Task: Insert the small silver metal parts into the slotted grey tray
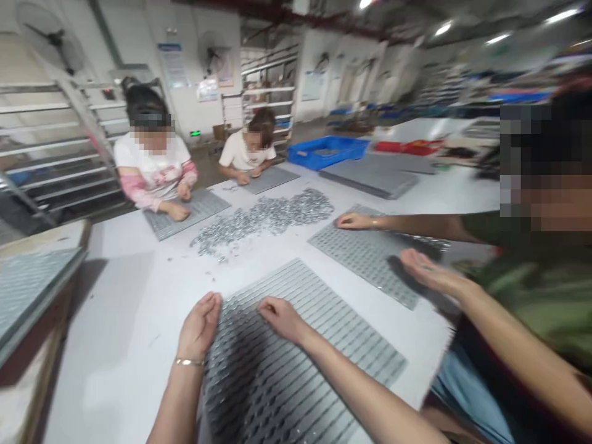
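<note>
- Grey slotted tray [314,345] lies nearest on the white worktop [124,296], set at a slant. Its near left rows look filled with small metal pieces.
- Left hand [200,327] rests on the tray's left edge, fingers curled in and thumb against the forefinger, with a thin bracelet [189,362] at the wrist. Blur hides whether it pinches a piece.
- Right hand [282,317] sits just right of it on the tray's far part, fingers bent down with the tips on the rows. I cannot tell if anything is between them. The 2 hands are near each other but apart.
- At the near left edge, a stack of trays [28,290] sits on a wooden stand [50,237].
- To the right, a co-worker in a green top works over a second tray [365,253]. One co-worker hand [354,221] lies on its far corner, and the other co-worker hand [428,271] is blurred over its right side.
- Beyond both trays, a pile of silvery parts [268,216] spreads across the middle of the worktop.
- At the far side, 2 people in white tops sit with their hands on a far left tray [203,206] and a far middle tray [272,177].
- Farthest on the worktop are a flat grey slab [370,176], a blue bin [328,151] and red bins [407,147].
</note>
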`<state>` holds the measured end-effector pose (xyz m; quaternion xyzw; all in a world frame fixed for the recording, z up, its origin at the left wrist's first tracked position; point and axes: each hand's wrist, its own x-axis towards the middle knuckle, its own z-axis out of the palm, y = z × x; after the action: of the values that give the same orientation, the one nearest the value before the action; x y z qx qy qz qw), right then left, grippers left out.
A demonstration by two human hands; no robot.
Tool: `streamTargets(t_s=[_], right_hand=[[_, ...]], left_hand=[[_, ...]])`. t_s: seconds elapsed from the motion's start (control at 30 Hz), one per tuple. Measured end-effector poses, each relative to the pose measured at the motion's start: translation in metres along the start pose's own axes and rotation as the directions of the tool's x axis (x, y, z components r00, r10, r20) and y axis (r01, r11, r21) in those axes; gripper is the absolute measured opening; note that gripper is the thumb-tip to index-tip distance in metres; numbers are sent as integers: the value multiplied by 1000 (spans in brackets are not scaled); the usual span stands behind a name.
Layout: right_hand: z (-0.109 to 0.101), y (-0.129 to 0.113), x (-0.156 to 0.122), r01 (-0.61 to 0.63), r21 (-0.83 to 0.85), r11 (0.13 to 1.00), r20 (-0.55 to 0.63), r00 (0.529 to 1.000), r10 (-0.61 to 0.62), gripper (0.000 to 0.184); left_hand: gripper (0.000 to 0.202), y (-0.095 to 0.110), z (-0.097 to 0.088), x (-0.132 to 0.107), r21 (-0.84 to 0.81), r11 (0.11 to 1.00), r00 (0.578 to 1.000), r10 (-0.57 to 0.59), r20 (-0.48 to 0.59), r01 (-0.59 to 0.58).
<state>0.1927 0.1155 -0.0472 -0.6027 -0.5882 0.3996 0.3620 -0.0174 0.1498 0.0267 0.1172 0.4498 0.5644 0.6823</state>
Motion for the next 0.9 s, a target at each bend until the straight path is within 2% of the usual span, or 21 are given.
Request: streamTargets(t_s=[0.1,0.23,0.37,0.57,0.8,0.9], right_hand=[[4,12,2,-28,-57,998,76,997,32,15],[11,8,-1,24,-172,985,116,993,-4,16],[18,-2,1,75,-284,956,151,988,-33,16],[23,-4,3,66,-384,921,179,984,4,17],[22,-10,0,65,-405,912,187,982,13,16],[25,-8,0,46,-418,907,152,988,19,8]], left_hand=[[28,-9,-1,9,-34,998,998,-45,-40,44],[24,-15,-10,12,-75,997,998,-40,-40,37],[20,-17,-12,13,-70,995,998,-66,6,66],[9,-20,-14,12,7,993,986,-119,117,119],[23,-28,-20,20,67,992,981,-121,152,112],[25,-32,-23,23,102,989,977,-124,172,107]])
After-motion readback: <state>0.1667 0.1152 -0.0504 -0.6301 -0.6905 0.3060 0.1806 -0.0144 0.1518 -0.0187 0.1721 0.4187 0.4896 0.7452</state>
